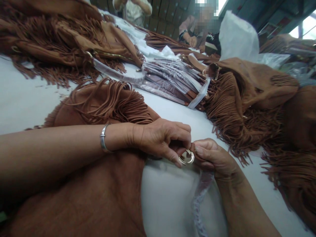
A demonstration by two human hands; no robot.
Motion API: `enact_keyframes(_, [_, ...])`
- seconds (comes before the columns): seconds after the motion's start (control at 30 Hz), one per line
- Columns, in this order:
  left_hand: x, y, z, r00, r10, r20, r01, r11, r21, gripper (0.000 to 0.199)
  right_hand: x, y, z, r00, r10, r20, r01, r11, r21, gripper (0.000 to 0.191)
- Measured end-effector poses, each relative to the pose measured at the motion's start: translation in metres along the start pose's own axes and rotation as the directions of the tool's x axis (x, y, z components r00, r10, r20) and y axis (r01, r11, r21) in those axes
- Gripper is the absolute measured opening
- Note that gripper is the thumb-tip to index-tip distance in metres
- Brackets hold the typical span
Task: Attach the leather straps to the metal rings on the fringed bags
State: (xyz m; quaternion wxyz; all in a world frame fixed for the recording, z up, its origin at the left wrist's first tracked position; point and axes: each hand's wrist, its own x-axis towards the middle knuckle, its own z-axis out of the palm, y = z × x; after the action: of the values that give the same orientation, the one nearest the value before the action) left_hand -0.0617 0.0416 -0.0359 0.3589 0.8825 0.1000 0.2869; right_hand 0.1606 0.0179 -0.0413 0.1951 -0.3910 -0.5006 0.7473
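My left hand [163,136], with a silver bracelet [103,138] on its wrist, pinches a gold metal ring [189,157] between thumb and fingers. Close beside it, my right hand [213,156] is closed on the end of a strap [203,186] at the ring. The strap is brown, wrapped in clear plastic, and hangs down toward the front. A brown suede bag [106,194] with long fringe [116,102] lies under my left forearm. Part of the ring's joint with the strap is hidden by my fingers.
Fringed brown bags [74,39] are heaped at the back left, and more fringed bags [261,82] lie on the right. A bundle of plastic-wrapped straps [170,79] rests mid-table. Two people stand across the white table [172,197]; one person's hand [191,40] shows.
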Motion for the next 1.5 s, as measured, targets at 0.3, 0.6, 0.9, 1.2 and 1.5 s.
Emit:
enact_keyframes(0.3, [0.003,-0.002,-0.004,0.997,-0.028,-0.072,0.039,0.987,0.156,0.026,0.000,-0.003,0.011,0.998,-0.019,-0.065,0.023,0.999,0.048,0.037])
enact_keyframes(0.6, [0.004,0.000,0.001,0.955,-0.272,-0.118,0.295,0.830,0.472,0.053,0.007,-0.007,0.026,0.944,-0.032,-0.329,0.050,0.998,0.045,0.029])
enact_keyframes(0.9, [0.007,0.009,0.010,0.901,-0.348,-0.261,0.435,0.737,0.518,0.031,0.017,-0.008,0.054,0.809,-0.114,-0.577,0.256,0.952,0.171,0.030])
enact_keyframes(1.2, [0.005,0.001,0.009,0.903,-0.289,-0.319,0.406,0.817,0.409,0.037,0.019,-0.005,0.065,0.746,-0.129,-0.654,0.351,0.910,0.221,0.027])
enact_keyframes(1.5, [0.003,0.003,0.005,0.918,-0.241,-0.316,0.339,0.890,0.305,0.047,0.010,-0.007,0.038,0.903,-0.135,-0.409,0.240,0.946,0.217,0.024])
